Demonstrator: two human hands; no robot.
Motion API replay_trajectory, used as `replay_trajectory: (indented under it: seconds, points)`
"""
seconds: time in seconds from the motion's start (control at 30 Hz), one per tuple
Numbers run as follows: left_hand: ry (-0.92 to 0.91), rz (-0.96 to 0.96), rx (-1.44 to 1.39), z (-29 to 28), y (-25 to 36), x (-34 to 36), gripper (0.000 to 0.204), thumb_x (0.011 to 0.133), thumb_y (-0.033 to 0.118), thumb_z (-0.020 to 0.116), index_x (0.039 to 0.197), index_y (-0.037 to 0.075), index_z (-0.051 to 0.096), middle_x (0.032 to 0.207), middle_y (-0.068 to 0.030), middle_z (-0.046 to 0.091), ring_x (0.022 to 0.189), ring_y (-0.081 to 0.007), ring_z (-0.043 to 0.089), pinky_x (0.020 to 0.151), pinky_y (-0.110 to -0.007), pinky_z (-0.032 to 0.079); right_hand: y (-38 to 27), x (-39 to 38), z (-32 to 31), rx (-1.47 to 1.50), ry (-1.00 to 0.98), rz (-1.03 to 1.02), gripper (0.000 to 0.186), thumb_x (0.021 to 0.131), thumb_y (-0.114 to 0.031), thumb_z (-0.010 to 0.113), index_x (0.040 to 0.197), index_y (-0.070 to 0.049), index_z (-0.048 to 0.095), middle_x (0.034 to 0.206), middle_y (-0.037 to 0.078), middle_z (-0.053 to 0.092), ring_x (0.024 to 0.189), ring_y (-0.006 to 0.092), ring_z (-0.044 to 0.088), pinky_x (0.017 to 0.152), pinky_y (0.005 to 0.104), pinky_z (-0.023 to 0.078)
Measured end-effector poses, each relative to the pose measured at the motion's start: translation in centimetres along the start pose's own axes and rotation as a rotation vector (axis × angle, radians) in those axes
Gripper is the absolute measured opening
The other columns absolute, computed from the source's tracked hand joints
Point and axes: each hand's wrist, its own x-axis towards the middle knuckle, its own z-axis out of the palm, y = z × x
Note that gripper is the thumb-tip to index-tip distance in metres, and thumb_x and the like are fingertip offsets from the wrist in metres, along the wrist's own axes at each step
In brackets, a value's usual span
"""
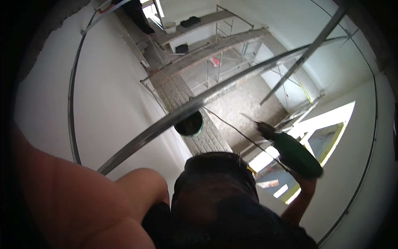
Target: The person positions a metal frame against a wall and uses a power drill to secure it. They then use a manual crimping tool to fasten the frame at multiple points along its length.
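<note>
A long, grey metal rail (182, 111) stretches ahead and left of the right hand (306, 183), which I see wrapped around a green, black-nosed power drill (296, 153), probably rigid, front-heavy, best held by its handle. The left hand escapes my view.
</note>
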Motion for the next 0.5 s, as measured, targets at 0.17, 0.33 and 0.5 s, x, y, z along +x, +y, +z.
replay_trajectory:
  seconds: [0.17, 0.33, 0.5]
  points:
    - [-0.023, -0.033, -0.029, 2.3, -0.9, -2.4, 0.035, 0.086, 0.022, 0.072, 0.115, 0.003, 0.064, 0.108, -0.0140, 0.065, 0.100, -0.0312, 0.064, 0.092, -0.044, 0.048, 2.4, -5.9, -6.3, 0.417, 0.360, -0.144, 0.032, 0.080, 0.002, 0.067, 0.111, 0.004, 0.060, 0.091, 0.011, 0.058, 0.075, 0.0200, 0.056, 0.060, 0.0310, 0.046]
    - [-0.379, -0.402, -0.138, 7.5, -4.3, -10.7, 0.029, 0.086, 0.016, 0.071, 0.112, 0.006, 0.064, 0.104, -0.0118, 0.066, 0.096, -0.0287, 0.064, 0.091, -0.043, 0.048, -3.4, -8.6, -12.2, 0.298, 0.616, -0.120, 0.016, 0.088, -0.006, 0.065, 0.100, 0.002, 0.057, 0.084, 0.008, 0.049, 0.076, 0.0172, 0.048, 0.064, 0.0297, 0.041]
    - [-0.603, -1.240, 0.130, 11.3, -9.9, -29.8, 0.035, 0.091, 0.027, 0.071, 0.113, 0.002, 0.062, 0.106, -0.0165, 0.068, 0.096, -0.0351, 0.066, 0.087, -0.042, 0.051, -4.8, -9.1, -14.2, 0.391, 0.694, -0.216, 0.031, 0.086, -0.014, 0.067, 0.110, 0.005, 0.060, 0.097, 0.012, 0.053, 0.087, 0.0182, 0.051, 0.070, 0.0299, 0.044]
